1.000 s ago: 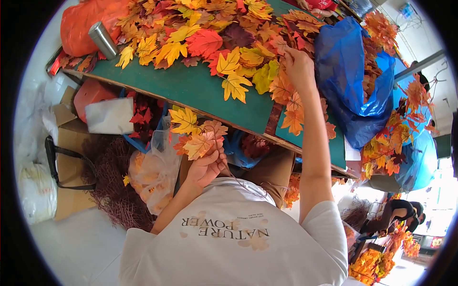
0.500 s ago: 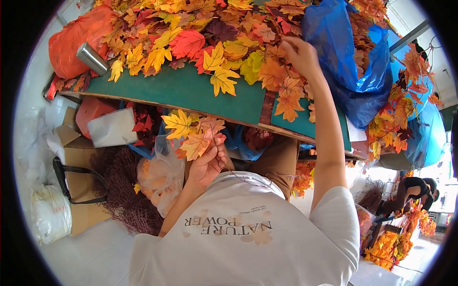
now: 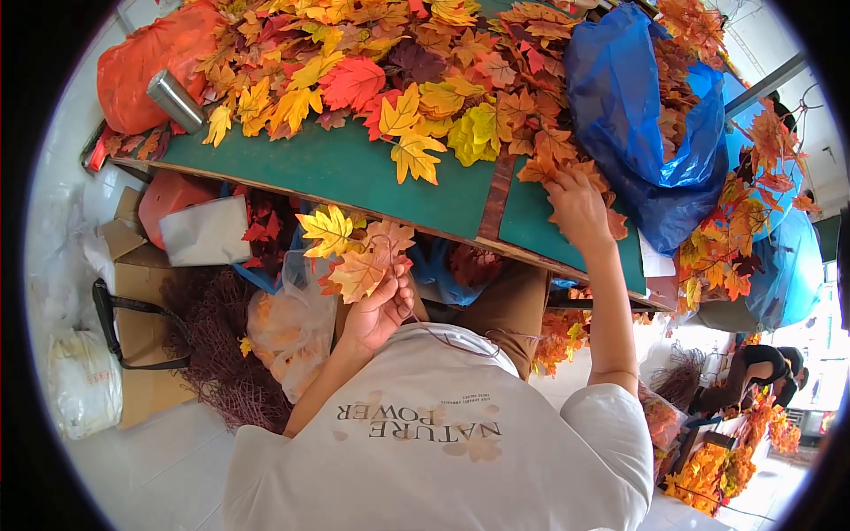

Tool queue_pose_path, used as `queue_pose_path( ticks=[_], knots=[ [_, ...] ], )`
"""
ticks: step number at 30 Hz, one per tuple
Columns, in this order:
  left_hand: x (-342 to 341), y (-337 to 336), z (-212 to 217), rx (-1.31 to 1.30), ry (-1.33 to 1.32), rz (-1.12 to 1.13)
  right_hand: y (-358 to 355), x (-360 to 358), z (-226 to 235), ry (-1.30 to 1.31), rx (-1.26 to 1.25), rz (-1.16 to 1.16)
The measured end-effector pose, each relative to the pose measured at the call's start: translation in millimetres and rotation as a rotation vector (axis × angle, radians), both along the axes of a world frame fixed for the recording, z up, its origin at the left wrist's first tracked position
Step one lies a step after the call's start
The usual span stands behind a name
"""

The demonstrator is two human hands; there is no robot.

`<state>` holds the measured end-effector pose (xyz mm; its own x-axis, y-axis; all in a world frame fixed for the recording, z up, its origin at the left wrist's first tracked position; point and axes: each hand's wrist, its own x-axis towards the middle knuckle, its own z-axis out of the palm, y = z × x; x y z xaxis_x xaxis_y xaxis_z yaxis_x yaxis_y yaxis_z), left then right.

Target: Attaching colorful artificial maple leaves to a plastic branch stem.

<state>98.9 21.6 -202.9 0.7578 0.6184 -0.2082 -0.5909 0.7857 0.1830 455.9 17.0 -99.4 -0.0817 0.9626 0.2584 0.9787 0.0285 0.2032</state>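
1. The fingers of the left hand [image 3: 379,310] are curled shut around a small bunch of artificial leaves [image 3: 354,252], held below the near table edge, close to the chest.
2. Three leaves can be counted in that bunch: one yellow, two orange.
3. The right hand [image 3: 580,208] is laid flat on the leaf pile [image 3: 425,80], fingers spread over orange leaves; whether one is pinched cannot be told.
4. A bare strip of the green table [image 3: 354,173] is left between the pile and the near edge, open for moving.
5. Crowding is seen at the right: two blue bags [image 3: 637,115] stuffed with leaves.
6. One metal cylinder [image 3: 174,99] is seen at the far left, against one orange bag [image 3: 146,66].
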Motion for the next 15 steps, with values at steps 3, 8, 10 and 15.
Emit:
queue_pose_path(
  ticks=[3, 8, 10, 15],
  knots=[
    [4.6, 0.3, 4.6, -0.016, 0.010, 0.003, -1.8, -3.5, 23.0, 0.317, -0.132, 0.047],
    [6.0, 1.0, 10.8, 0.002, 0.060, 0.024, 9.6, -13.5, 78.7, 0.489, -0.178, 0.021],
    [5.8, -0.2, 12.6, 0.009, 0.062, 0.035, 24.9, -9.1, 87.4, 0.471, 0.049, 0.057],
    [8.2, -0.6, 13.3, -0.017, 0.069, 0.024, 121.7, 27.8, 61.4, 0.303, 0.394, 0.001]
  ],
)
